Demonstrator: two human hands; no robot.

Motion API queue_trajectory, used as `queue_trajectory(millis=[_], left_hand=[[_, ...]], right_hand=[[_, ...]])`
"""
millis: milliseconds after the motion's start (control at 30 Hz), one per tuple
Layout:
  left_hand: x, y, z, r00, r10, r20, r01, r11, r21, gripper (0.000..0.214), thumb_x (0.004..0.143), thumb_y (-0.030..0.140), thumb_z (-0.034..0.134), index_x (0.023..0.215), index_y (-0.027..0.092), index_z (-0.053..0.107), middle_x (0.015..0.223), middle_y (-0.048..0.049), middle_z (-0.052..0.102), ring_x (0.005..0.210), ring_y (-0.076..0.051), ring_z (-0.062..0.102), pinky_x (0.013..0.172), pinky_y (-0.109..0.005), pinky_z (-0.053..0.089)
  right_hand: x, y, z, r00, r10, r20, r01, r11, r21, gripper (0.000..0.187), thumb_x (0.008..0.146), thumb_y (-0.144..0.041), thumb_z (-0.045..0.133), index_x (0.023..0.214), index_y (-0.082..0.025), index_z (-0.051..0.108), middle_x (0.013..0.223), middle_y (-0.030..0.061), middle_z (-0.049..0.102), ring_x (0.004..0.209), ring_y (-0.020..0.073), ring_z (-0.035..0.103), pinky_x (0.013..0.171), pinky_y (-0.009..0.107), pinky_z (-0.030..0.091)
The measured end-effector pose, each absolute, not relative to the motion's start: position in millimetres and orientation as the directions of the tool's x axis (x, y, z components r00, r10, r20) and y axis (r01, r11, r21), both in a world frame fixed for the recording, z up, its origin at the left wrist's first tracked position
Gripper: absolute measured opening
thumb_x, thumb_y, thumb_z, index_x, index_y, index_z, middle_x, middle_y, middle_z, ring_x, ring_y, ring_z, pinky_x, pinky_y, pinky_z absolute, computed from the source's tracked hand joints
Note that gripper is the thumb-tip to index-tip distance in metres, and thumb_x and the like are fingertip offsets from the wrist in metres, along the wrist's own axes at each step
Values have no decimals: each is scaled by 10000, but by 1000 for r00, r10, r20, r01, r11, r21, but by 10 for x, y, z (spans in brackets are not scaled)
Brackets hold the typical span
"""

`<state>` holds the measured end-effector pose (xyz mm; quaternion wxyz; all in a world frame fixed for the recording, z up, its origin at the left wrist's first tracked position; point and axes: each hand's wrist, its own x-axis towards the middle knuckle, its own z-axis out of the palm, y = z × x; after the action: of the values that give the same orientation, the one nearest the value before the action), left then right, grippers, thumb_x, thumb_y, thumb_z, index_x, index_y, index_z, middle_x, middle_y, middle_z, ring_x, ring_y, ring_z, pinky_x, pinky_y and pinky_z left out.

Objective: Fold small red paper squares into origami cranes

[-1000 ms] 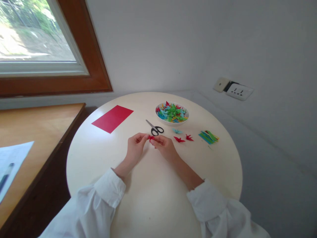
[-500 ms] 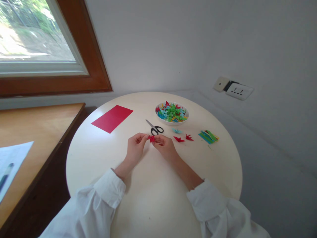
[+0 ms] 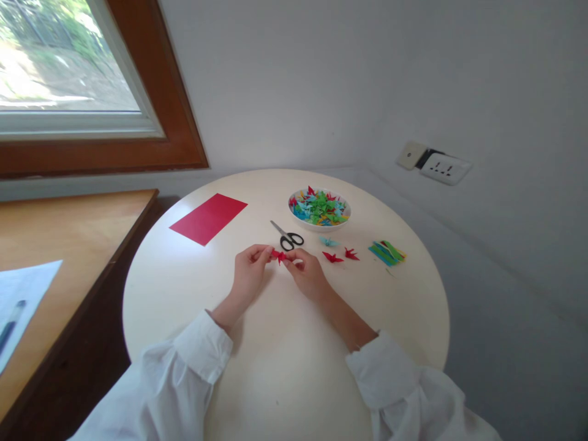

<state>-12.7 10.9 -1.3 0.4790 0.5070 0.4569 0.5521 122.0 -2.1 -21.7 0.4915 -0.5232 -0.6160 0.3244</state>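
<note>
Between both hands is a small red paper crane [image 3: 280, 257], its finer folds too small to make out. My left hand [image 3: 250, 269] pinches its left side, and my right hand [image 3: 305, 271] pinches its right side. Just beyond the fingers lie scissors [image 3: 289, 237] with black handles, blades pointing away to the left. To the right of my right hand rest two red paper cranes, one nearer [image 3: 332, 257] and another farther right [image 3: 351, 253], with a light blue paper crane [image 3: 328, 242] behind them.
A white bowl [image 3: 320, 228] full of colourful folded paper cranes stands at the back of the round white table [image 3: 285, 373]. A red paper sheet [image 3: 209, 219] lies back left. Coloured paper strips [image 3: 387, 252] are piled at right. A wooden desk [image 3: 92, 245] with paper and pen stands left.
My fingers have drawn slightly apart, and more of the red crane shows between them, stretched a little toward the left. The other things on the table stay put.
</note>
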Motion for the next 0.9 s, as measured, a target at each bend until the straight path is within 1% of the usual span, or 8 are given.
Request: queue_trajectory(millis=[300,533,633,767,900], left_hand=[[-128,133,-1,-13,999,-33,-234,29,972,248,596,360,695,664,127,646,636,-27,635,608,-128,571,672,-291,454],[-131,136,34,13,994,-108,-296,107,949,273,547,354,726,655,121,631,626,-23,630,595,-117,571,649,-271,445],[-140,141,37,36,990,-139,-322,143,936,258,546,330,733,640,114,628,614,-26,627,583,-110,565,631,-257,435],[-156,145,41,98,982,-161,-344,185,921,205,568,282,728,609,116,615,548,-1,587,522,-85,514,586,-242,415],[-159,148,38,113,977,-181,-366,211,906,175,569,251,723,599,117,614,547,-1,584,517,-81,509,569,-234,404]], right_hand=[[1238,-25,-225,-25,954,300,363,288,-886,115,772,-248,517,784,-167,597,806,50,625,749,160,568,615,270,454],[1240,-31,-211,-39,951,305,361,298,-884,105,770,-240,516,777,-172,596,805,43,621,757,156,564,620,265,453],[1239,-33,-206,-50,951,306,354,303,-885,107,770,-241,516,773,-175,601,805,42,622,753,153,562,615,261,451],[1240,-30,-211,-55,954,294,347,294,-890,111,765,-237,517,775,-172,606,807,39,623,752,150,561,607,255,449],[1243,-28,-219,-60,955,290,338,293,-895,120,766,-247,518,778,-167,606,811,42,620,754,152,566,617,259,451]])
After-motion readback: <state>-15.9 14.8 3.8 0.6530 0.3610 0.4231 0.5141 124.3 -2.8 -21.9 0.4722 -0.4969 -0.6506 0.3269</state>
